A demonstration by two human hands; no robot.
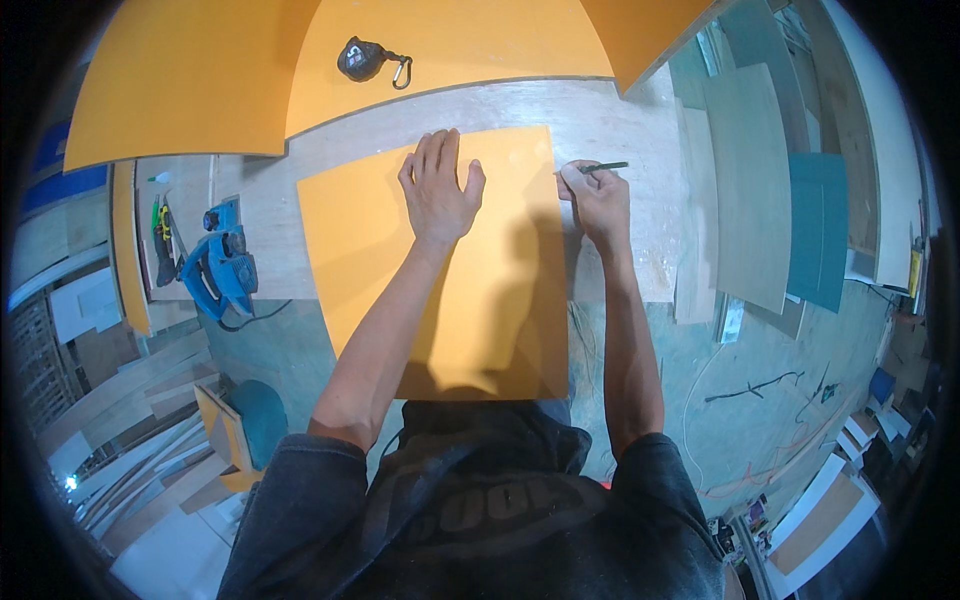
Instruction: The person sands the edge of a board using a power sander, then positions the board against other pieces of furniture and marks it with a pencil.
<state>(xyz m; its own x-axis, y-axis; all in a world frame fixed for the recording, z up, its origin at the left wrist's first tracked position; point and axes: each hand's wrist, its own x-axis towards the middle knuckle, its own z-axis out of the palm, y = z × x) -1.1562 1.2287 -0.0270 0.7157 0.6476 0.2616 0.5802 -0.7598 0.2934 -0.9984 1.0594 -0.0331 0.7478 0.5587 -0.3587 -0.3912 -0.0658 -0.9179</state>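
A yellow-orange panel [350, 230] lies on the pale workbench, its near edge reaching my body. My left hand [440, 190] rests flat on its far part, fingers spread and pointing away from me. Just off the panel's right edge, near the far right corner, my right hand [600, 205] grips a dark pencil [608, 167]. The pencil's back end sticks out to the right; its tip is by the panel edge, partly hidden by the fingers. My shadow falls across the panel's right half.
Larger orange boards [450, 40] lie beyond the panel, with a black tape measure [361, 60] and its carabiner on top. A blue electric planer [222, 265] and hand tools [163, 235] sit at the left. Boards [750, 190] lean at the right; cables [755, 388] cross the floor.
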